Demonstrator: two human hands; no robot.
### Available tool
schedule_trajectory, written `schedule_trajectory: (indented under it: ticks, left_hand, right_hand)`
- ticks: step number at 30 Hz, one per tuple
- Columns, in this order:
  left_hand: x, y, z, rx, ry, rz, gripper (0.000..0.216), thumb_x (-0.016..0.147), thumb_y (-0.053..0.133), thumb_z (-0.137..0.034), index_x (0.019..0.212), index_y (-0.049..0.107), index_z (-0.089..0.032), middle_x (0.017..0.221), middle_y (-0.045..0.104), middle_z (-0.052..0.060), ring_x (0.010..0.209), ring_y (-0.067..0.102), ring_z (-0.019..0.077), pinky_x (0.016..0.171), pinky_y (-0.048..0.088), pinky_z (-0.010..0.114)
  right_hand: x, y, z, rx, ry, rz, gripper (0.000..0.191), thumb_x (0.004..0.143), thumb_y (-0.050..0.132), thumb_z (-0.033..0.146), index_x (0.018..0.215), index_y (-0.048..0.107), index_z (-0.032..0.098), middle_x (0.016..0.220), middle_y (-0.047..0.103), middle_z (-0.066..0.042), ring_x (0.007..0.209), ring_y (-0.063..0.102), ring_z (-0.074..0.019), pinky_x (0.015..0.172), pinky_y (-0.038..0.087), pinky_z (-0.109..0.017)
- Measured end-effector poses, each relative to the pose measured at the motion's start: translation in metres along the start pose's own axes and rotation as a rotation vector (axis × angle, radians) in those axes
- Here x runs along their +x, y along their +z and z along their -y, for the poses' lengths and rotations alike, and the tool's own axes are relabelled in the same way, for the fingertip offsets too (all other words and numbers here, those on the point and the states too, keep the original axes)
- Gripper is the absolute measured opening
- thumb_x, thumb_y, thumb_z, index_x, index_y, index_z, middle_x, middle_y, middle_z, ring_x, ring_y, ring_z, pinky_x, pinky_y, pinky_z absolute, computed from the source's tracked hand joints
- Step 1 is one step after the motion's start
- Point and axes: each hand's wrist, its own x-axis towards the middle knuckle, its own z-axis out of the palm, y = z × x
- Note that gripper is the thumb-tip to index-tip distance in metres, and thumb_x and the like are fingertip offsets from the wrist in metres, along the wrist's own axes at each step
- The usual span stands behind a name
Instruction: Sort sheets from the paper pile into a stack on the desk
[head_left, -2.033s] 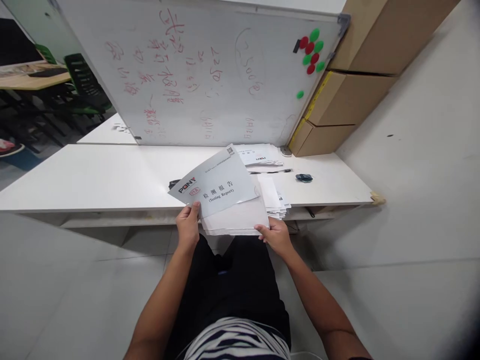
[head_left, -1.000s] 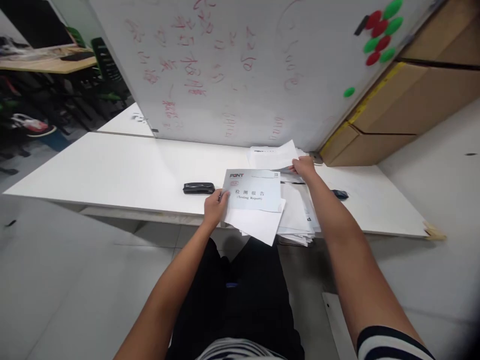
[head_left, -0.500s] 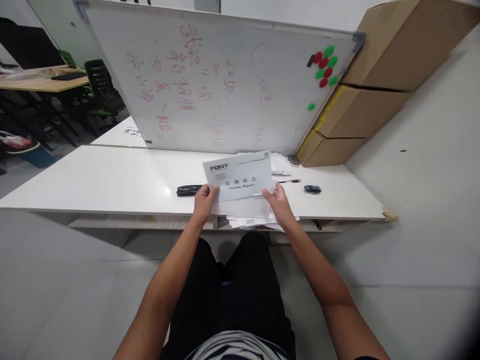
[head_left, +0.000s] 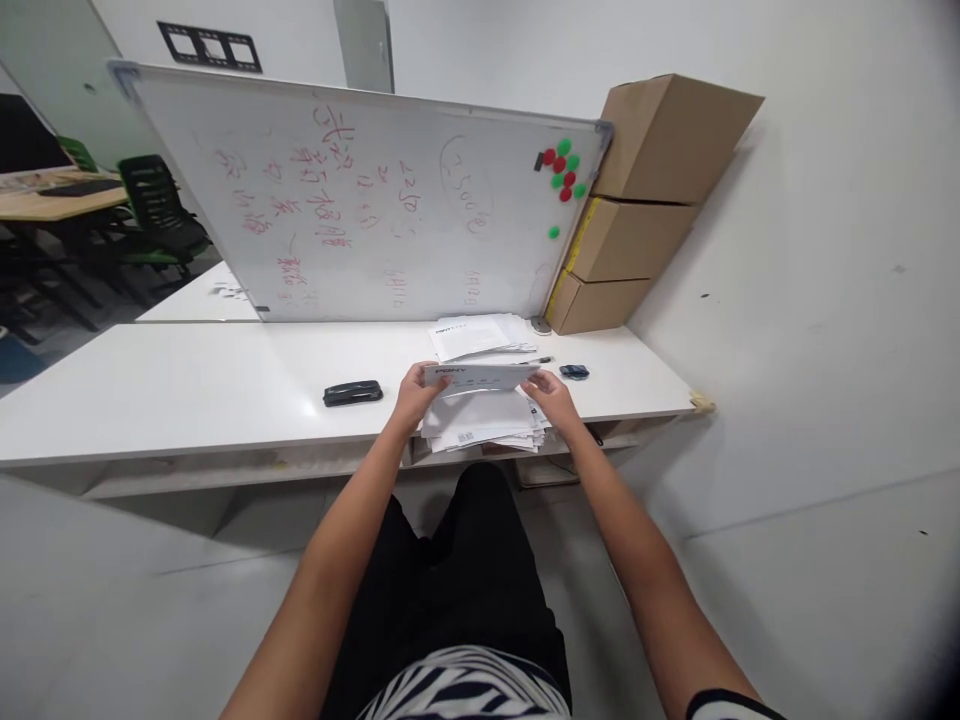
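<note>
Between my two hands I hold a printed report with "PONY" at its top left, tipped so its face looks foreshortened. My left hand is closed on its left edge, thumb on the front. On the right edge, my right hand grips it the same way. Just below, a loose pile of papers lies at the desk's front edge, partly overhanging. Behind the report is another stack of papers, its lower part hidden. A black stapler-like tool rests left of my left hand.
The white desk has an open shelf under its front edge. A whiteboard with red writing and magnets stands along the back. Cardboard boxes are stacked at right. A small dark object and a pen lie right of the papers.
The report has tipped from facing me to a flatter, foreshortened angle, baring the stack behind it and the pile below. Both hands keep hold. My view has shifted right and up.
</note>
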Motion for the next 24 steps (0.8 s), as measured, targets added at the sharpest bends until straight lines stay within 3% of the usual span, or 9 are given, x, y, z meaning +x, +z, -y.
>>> schedule_trajectory:
  ticks: [6,9,12,15,18,21,24]
  left_hand:
    - [0.005,0.001,-0.008,0.251,-0.074,0.178,0.049,0.071,0.071,-0.048,0.111,0.066,-0.020,0.117,0.067,0.009,0.109,0.061,0.0282,0.095,0.048,0.042]
    - [-0.002,0.003,-0.008,0.315,-0.077,0.156,0.046,0.074,0.067,-0.051,0.108,0.069,-0.019,0.117,0.068,0.008,0.110,0.061,0.0290,0.096,0.048,0.043]
    - [-0.017,-0.007,-0.017,0.353,-0.008,0.232,0.045,0.075,0.066,-0.052,0.106,0.070,-0.020,0.114,0.069,0.006,0.110,0.061,0.0285,0.096,0.048,0.042]
    - [-0.021,-0.037,-0.031,0.404,0.051,0.295,0.047,0.080,0.060,-0.055,0.114,0.066,-0.023,0.116,0.068,0.005,0.108,0.061,0.0254,0.094,0.049,0.040]
    - [-0.011,-0.087,-0.028,0.643,0.131,0.144,0.058,0.082,0.056,-0.055,0.132,0.051,-0.026,0.127,0.062,0.006,0.115,0.056,0.0251,0.097,0.045,0.040]
    - [0.004,-0.137,0.000,1.115,0.060,-0.091,0.075,0.067,0.071,-0.055,0.129,0.052,-0.019,0.133,0.054,0.015,0.129,0.039,0.0380,0.101,0.037,0.049]
    - [0.010,-0.167,0.036,1.193,-0.004,-0.129,0.055,0.073,0.065,-0.052,0.117,0.057,-0.019,0.120,0.057,0.015,0.116,0.050,0.0337,0.094,0.043,0.043]
  right_hand:
    - [0.016,0.004,0.012,-0.021,-0.146,0.085,0.040,0.070,0.069,0.050,0.093,0.068,0.018,0.092,0.069,-0.005,0.086,0.062,-0.0203,0.081,0.048,-0.033]
    - [0.005,0.013,0.015,-0.076,-0.167,0.124,0.038,0.076,0.063,0.049,0.094,0.069,0.016,0.094,0.071,-0.006,0.088,0.063,-0.0215,0.080,0.049,-0.033]
    - [-0.019,0.016,0.018,-0.168,-0.247,0.049,0.039,0.085,0.054,0.048,0.105,0.068,0.017,0.098,0.072,-0.008,0.090,0.064,-0.0227,0.081,0.049,-0.034]
    - [-0.048,0.017,0.019,-0.278,-0.354,-0.005,0.036,0.086,0.054,0.046,0.107,0.069,0.020,0.100,0.072,-0.008,0.090,0.065,-0.0229,0.085,0.048,-0.034]
    - [-0.068,0.027,0.015,-0.213,-0.209,-0.069,0.038,0.083,0.058,0.048,0.105,0.069,0.018,0.097,0.073,-0.009,0.086,0.067,-0.0235,0.081,0.051,-0.035]
    - [-0.069,0.046,0.008,0.088,0.033,-0.096,0.044,0.078,0.064,0.048,0.107,0.067,0.015,0.105,0.072,-0.011,0.092,0.067,-0.0254,0.079,0.054,-0.037]
    - [-0.056,0.066,0.005,0.318,0.183,-0.033,0.044,0.071,0.070,0.043,0.104,0.066,0.014,0.108,0.071,-0.012,0.094,0.068,-0.0263,0.080,0.055,-0.039]
